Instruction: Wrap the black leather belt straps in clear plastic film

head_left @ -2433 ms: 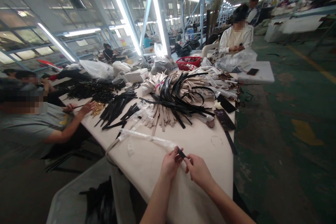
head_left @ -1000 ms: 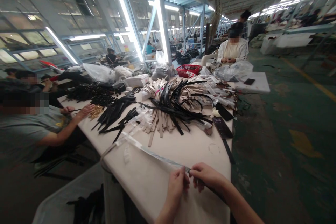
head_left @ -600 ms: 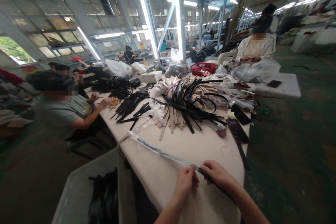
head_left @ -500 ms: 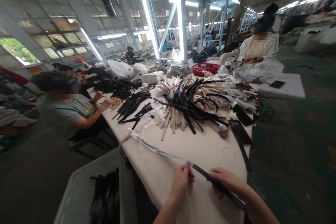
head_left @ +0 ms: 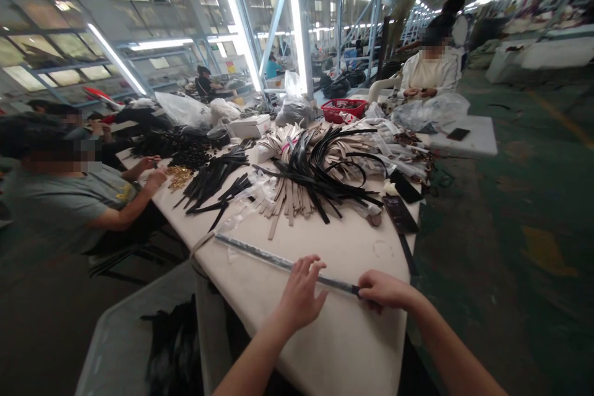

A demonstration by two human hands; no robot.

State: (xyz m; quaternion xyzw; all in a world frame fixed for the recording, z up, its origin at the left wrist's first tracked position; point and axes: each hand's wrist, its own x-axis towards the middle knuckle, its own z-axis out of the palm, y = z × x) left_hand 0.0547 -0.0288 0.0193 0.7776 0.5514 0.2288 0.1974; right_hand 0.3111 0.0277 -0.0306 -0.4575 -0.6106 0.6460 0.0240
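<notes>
A long black strap (head_left: 266, 255) in a clear plastic sleeve lies slantwise across the near part of the pale table (head_left: 343, 340). My right hand (head_left: 383, 291) grips its right end, fingers closed round the dark tip. My left hand (head_left: 304, 294) is over the strap's middle, fingers spread and raised; whether it touches the sleeve I cannot tell. Beyond the hands lies a heap of black straps (head_left: 320, 167) on top of beige straps (head_left: 290, 204).
A phone (head_left: 400, 215) lies by the right edge. Further back are a red basket (head_left: 343, 110) and plastic bags (head_left: 183, 111). On the left, a co-worker (head_left: 88, 179) sits near gold-coloured pieces (head_left: 180, 177). A bin (head_left: 111, 334) with black straps stands below left.
The strap now lies further inside the sleeve, with only its right tip bare. My left hand has let go and spread its fingers. The view has turned slightly right.
</notes>
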